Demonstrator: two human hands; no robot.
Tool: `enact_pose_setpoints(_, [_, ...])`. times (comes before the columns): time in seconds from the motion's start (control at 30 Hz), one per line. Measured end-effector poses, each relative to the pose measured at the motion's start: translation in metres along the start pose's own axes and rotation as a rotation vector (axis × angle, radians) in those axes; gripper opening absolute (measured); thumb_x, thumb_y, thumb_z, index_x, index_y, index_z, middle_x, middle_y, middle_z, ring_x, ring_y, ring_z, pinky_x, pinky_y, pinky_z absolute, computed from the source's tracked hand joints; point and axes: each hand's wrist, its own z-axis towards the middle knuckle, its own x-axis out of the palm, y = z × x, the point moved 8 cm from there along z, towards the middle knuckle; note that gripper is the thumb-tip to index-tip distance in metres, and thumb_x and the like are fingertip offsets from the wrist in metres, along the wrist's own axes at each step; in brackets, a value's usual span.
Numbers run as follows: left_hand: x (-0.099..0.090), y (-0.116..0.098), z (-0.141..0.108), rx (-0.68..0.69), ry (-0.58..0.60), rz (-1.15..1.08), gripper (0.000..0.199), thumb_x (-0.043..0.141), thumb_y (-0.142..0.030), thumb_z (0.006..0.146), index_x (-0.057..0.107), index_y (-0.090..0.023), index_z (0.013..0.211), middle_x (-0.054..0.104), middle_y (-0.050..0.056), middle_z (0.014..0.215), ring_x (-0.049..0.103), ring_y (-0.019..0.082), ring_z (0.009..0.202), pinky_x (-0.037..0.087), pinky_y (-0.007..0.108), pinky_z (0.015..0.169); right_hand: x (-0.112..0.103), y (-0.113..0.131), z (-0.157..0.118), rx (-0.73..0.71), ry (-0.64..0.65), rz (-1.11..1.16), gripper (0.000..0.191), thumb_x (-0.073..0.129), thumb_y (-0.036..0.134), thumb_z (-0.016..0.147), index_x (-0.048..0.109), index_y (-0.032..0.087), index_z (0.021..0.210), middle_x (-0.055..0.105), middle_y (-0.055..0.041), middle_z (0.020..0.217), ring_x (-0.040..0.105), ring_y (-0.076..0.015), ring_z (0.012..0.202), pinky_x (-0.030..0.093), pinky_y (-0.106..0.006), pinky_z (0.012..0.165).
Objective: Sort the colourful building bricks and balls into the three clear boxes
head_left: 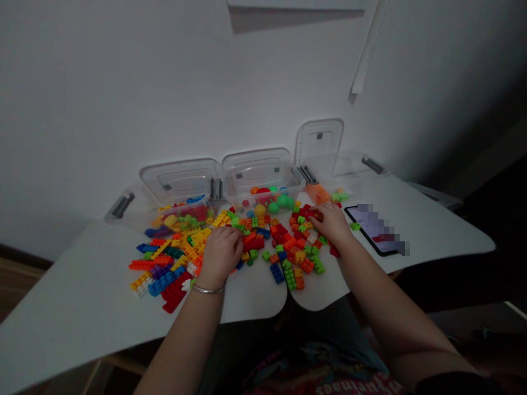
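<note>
My left hand [221,253], with a bangle [208,289] at the wrist, reaches into the pile of toy building bricks. Its fingers curl down beside a red brick [253,241]; whatever they hold is hidden. On the right part of the pile, the fingertips of my right hand [332,222] close around a red building brick [316,215]. Yellow, orange, blue and white bricks [164,282] lie left of my left hand. Green bricks [290,276] and a dark blue brick [277,273] lie between the hands, nearer the table's front edge.
Clear plastic boxes stand along the wall; the left box [181,211] contains bricks, and the middle box [230,189] contains coloured balls [274,207]. A transparent lid [319,144] leans behind. A phone [376,233] lies to the right on the white table [436,225].
</note>
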Motion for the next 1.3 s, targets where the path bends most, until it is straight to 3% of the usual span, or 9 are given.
enact_pose_setpoints(0.23, [0.000, 0.000, 0.001, -0.001, 0.000, -0.003, 0.025, 0.046, -0.022, 0.089, 0.070, -0.019, 0.090, 0.072, 0.008, 0.093, 0.061, 0.025, 0.090, 0.049, 0.041, 0.084, -0.010, 0.002, -0.006, 0.096, -0.083, -0.147, 0.030, 0.061, 0.047, 0.085, 0.073, 0.022, 0.097, 0.071, -0.0112, 0.101, 0.059, -0.0294, 0.098, 0.038, -0.044, 0.086])
enact_pose_setpoints(0.6, [0.002, 0.001, 0.001, -0.005, 0.007, -0.017, 0.025, 0.046, -0.022, 0.088, 0.071, -0.019, 0.091, 0.071, 0.009, 0.094, 0.062, 0.025, 0.090, 0.049, 0.042, 0.085, -0.010, 0.001, -0.005, 0.126, -0.083, -0.108, 0.028, 0.059, 0.042, 0.083, 0.071, 0.018, 0.092, 0.071, -0.0126, 0.097, 0.060, -0.0301, 0.093, 0.039, -0.043, 0.081])
enact_pose_setpoints(0.9, [0.001, 0.001, 0.001, -0.003, 0.007, -0.007, 0.025, 0.046, -0.022, 0.089, 0.071, -0.019, 0.090, 0.072, 0.008, 0.094, 0.062, 0.025, 0.091, 0.049, 0.041, 0.085, -0.013, -0.011, -0.009, 0.181, -0.179, 0.191, 0.031, 0.059, 0.043, 0.080, 0.069, 0.019, 0.096, 0.072, -0.0092, 0.089, 0.064, -0.0254, 0.083, 0.047, -0.040, 0.081])
enact_pose_setpoints(1.3, [0.002, 0.001, 0.000, 0.012, 0.008, 0.001, 0.024, 0.047, -0.022, 0.089, 0.070, -0.017, 0.092, 0.071, 0.009, 0.095, 0.061, 0.025, 0.091, 0.048, 0.041, 0.085, -0.020, -0.024, -0.014, 0.262, -0.312, 0.560, 0.032, 0.055, 0.041, 0.082, 0.069, 0.018, 0.099, 0.072, -0.0091, 0.092, 0.065, -0.0221, 0.079, 0.053, -0.039, 0.078])
